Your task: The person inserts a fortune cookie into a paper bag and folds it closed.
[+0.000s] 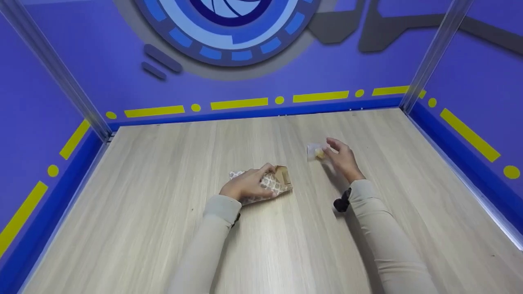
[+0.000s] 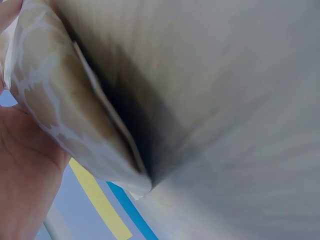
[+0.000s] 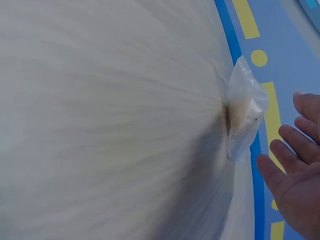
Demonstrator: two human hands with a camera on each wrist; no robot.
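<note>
My left hand [image 1: 248, 183] grips a paper bag [image 1: 274, 182] printed with a pale brown-and-white pattern, low over the table. The bag's mouth is open and faces right; its inside is plain brown. In the left wrist view the patterned bag [image 2: 55, 95] lies against the palm, and most of the fingers are out of sight. Further back on the right, a small clear plastic packet [image 1: 312, 152] with something yellowish inside lies on the table. Beside it is my right hand [image 1: 342, 158]. The right wrist view shows its fingers spread and apart from the packet [image 3: 246, 112].
The wood-grain table [image 1: 163, 171] is enclosed by blue-purple panels [image 1: 94, 53] with yellow dashes at the back and both sides. Metal posts [image 1: 435, 53] stand at the back corners. A black wrist device [image 1: 342, 203] sits at the right cuff.
</note>
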